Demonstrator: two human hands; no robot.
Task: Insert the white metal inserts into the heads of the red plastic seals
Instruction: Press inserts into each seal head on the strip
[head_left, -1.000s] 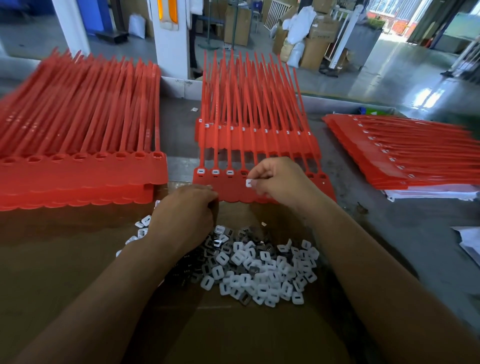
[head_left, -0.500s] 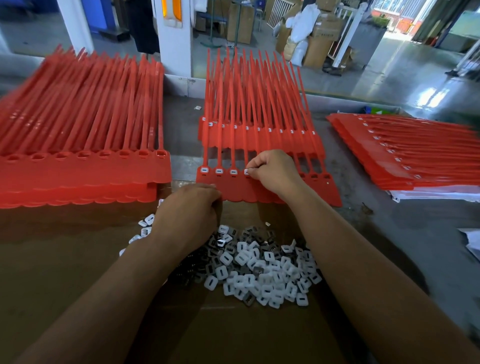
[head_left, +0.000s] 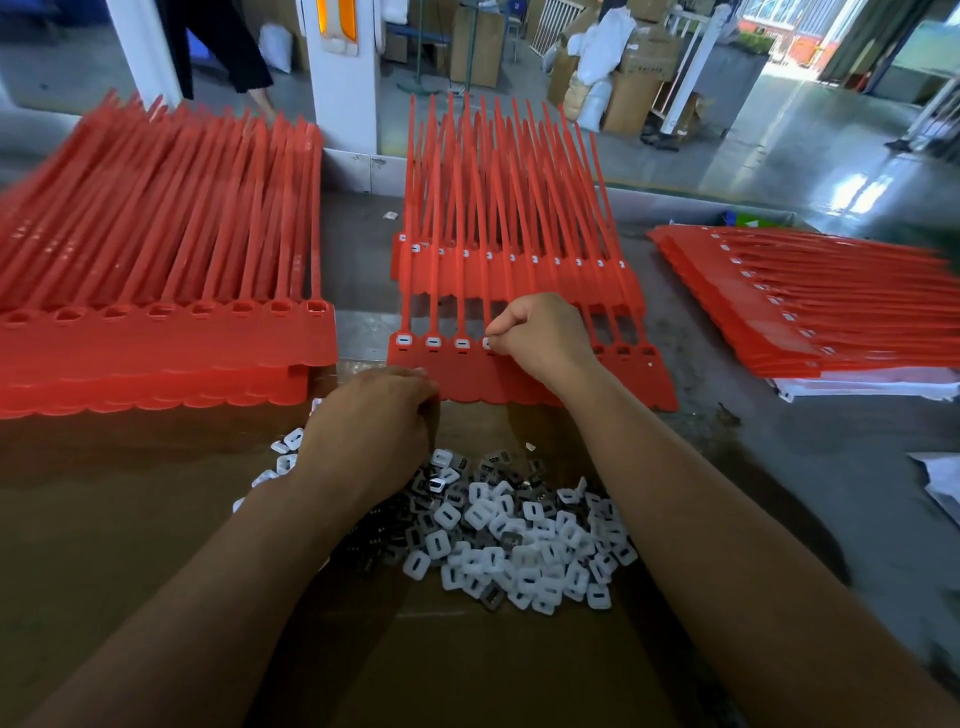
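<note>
Reaching in from the lower right, one bare forearm crosses the brown cardboard sheet (head_left: 130, 519) to the right hand (head_left: 540, 338). This hand sits knuckles-up, fingers curled tight, on the front strip of red plastic seals (head_left: 571, 384). Thumb and forefinger pinch a small white metal insert (head_left: 487, 343) at the fourth head from the left of that strip. The insert shows only as a sliver at the fingertips (seating depth not readable).

Left hand (head_left: 374, 421): forearm entering from the lower left, back of hand up, fingers curled under, knuckles at the near edge of the same strip. Whether it holds anything cannot be told, as the palm is hidden.

Three seated inserts (head_left: 433, 341): white, in the first three heads of the strip, left of the right hand. The heads to the right of that hand have open sockets.

Heap of loose white metal inserts (head_left: 519, 540): on the cardboard between the two forearms, partly under the left wrist; some lie grey side up.

Left stack of red seals (head_left: 156, 338): heads in a row, sockets open, tails pointing away.

Right stack of red seals (head_left: 805, 312): white inserts visible in the heads, resting on white paper (head_left: 857, 387) on the grey surface (head_left: 779, 467).
</note>
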